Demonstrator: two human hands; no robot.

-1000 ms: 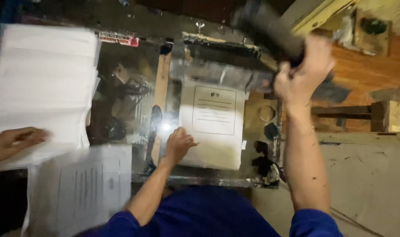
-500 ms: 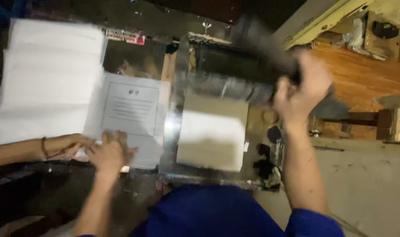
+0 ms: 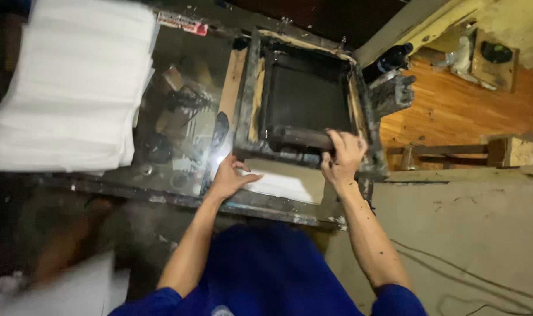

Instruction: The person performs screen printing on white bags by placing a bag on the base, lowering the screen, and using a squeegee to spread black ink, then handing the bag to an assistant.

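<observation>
Right hand [image 3: 343,157] fingers curled, gripping squeegee [image 3: 301,138] inside ink-stained screen frame [image 3: 247,93]; left hand [image 3: 228,177] fingers spread flat on paper sheet [image 3: 290,184] under the frame's near edge, on glass table [image 3: 184,82]

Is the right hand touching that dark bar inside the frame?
Touching. The head view shows the right hand with its fingers curled over the dark bar in the ink-stained frame.

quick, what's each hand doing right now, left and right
Left hand: open, fingers resting on the white sheet under the frame.
Right hand: closed around the dark squeegee handle inside the screen frame.
</observation>
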